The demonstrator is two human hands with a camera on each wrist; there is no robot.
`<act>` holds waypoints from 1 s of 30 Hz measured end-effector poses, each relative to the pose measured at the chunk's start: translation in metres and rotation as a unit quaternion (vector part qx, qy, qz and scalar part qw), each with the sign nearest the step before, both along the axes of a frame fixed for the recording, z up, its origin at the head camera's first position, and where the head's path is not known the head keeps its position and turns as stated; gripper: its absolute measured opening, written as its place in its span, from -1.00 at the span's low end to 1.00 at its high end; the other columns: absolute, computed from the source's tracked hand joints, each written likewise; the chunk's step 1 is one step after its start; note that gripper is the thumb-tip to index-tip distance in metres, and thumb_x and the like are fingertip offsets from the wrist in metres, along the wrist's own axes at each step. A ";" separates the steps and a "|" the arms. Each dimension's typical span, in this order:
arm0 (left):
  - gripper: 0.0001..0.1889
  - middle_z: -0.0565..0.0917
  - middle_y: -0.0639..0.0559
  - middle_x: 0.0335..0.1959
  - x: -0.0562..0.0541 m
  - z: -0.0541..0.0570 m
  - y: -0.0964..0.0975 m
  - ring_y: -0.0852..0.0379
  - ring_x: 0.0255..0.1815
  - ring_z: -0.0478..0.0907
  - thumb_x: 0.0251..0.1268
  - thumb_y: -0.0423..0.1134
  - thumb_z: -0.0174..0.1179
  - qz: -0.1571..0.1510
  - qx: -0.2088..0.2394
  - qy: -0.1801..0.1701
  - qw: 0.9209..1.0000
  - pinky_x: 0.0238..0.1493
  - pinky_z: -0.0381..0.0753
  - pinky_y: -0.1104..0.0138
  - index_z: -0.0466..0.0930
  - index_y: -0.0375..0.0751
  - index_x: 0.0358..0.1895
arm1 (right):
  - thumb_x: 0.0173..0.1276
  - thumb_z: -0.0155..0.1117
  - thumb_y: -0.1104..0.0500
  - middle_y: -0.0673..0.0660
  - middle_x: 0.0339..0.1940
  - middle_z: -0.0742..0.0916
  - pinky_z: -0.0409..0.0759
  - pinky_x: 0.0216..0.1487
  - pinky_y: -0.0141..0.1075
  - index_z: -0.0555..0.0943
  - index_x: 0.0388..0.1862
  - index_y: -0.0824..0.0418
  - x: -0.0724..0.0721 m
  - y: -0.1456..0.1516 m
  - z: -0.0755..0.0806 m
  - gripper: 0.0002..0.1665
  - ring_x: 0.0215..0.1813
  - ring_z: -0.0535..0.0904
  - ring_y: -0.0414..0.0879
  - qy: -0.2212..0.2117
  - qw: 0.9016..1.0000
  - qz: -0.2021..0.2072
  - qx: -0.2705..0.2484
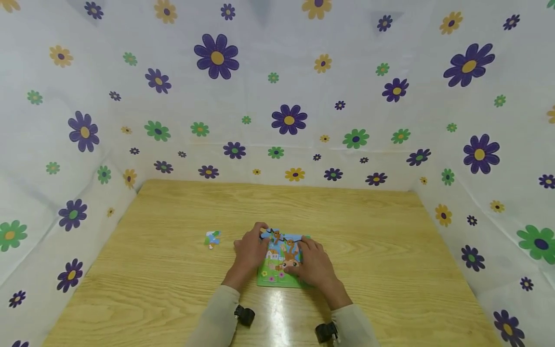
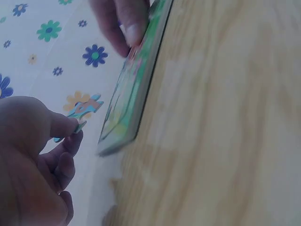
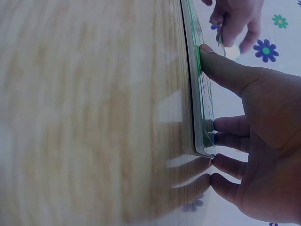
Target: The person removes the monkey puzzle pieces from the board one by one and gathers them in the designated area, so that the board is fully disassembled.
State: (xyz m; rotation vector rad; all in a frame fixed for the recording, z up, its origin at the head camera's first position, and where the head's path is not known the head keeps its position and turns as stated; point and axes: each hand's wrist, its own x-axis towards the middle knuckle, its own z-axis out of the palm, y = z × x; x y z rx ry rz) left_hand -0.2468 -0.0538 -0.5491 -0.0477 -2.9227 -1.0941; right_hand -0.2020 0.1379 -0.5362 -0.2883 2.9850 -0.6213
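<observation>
Blue-green loose puzzle piece [image 1: 213, 238], head view only

Puzzle piece [image 2: 87, 108] partly hidden by left hand [image 2: 29, 155]; right side of puzzle board [image 1: 274, 265] covered by right hand [image 1: 318, 264]. Sleeves [image 1: 217, 313] cut off by lower edge.

Wood-grain table [image 1: 173, 289], puzzle board [image 1: 277, 284], loose piece [image 1: 212, 238]

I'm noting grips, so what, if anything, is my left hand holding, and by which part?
Your left hand pinches a flat, multicoloured, irregularly shaped jigsaw piece by the edge nearest your palm.
</observation>
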 end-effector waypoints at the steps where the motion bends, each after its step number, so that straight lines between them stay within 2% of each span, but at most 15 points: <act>1: -0.69 0.66 0.06 -0.15 -0.001 0.000 -0.003 0.02 -0.13 0.57 0.41 -0.09 0.12 0.003 -0.001 0.001 1.000 -0.12 0.25 0.01 0.41 0.11 0.16 | 0.09 0.43 -0.27 0.25 0.46 0.38 0.38 0.29 0.14 0.39 0.36 0.30 0.000 0.000 0.000 0.00 0.43 0.29 0.28 0.001 1.000 0.001 -0.001; 9: -0.70 0.68 0.01 -0.09 -0.003 0.006 -0.021 -0.02 -0.05 0.53 0.41 -0.12 0.12 0.014 0.012 0.008 1.000 -0.06 0.30 -0.03 0.42 0.07 0.15 | 0.10 0.43 -0.25 0.26 0.47 0.36 0.38 0.28 0.16 0.40 0.35 0.31 -0.002 0.001 0.001 -0.01 0.44 0.28 0.29 0.005 1.000 0.007 -0.011; 14: -0.70 0.67 -0.02 -0.06 -0.003 0.005 -0.033 -0.04 -0.04 0.51 0.40 -0.13 0.12 0.025 0.017 0.010 1.000 -0.04 0.31 -0.03 0.41 0.05 0.15 | 0.12 0.42 -0.24 0.27 0.47 0.36 0.38 0.28 0.16 0.39 0.35 0.31 -0.002 0.000 0.003 -0.03 0.44 0.27 0.30 0.006 1.000 0.012 -0.013; 22: -0.67 0.68 -0.02 -0.08 -0.003 0.001 -0.049 -0.04 -0.05 0.53 0.40 -0.13 0.11 0.032 -0.015 0.003 0.999 -0.05 0.36 -0.05 0.41 0.00 0.18 | 0.10 0.43 -0.25 0.26 0.47 0.37 0.36 0.30 0.15 0.40 0.35 0.30 0.002 0.001 0.001 -0.01 0.44 0.28 0.29 0.001 1.000 0.007 -0.007; 30: -0.64 0.67 -0.03 0.00 -0.002 0.005 -0.066 -0.10 0.05 0.49 0.41 -0.09 0.10 0.039 -0.027 -0.016 0.999 0.04 0.28 -0.18 0.41 0.01 0.21 | 0.10 0.43 -0.25 0.26 0.46 0.37 0.36 0.29 0.16 0.40 0.35 0.31 0.002 0.001 -0.001 -0.02 0.43 0.28 0.30 0.009 1.000 0.008 -0.014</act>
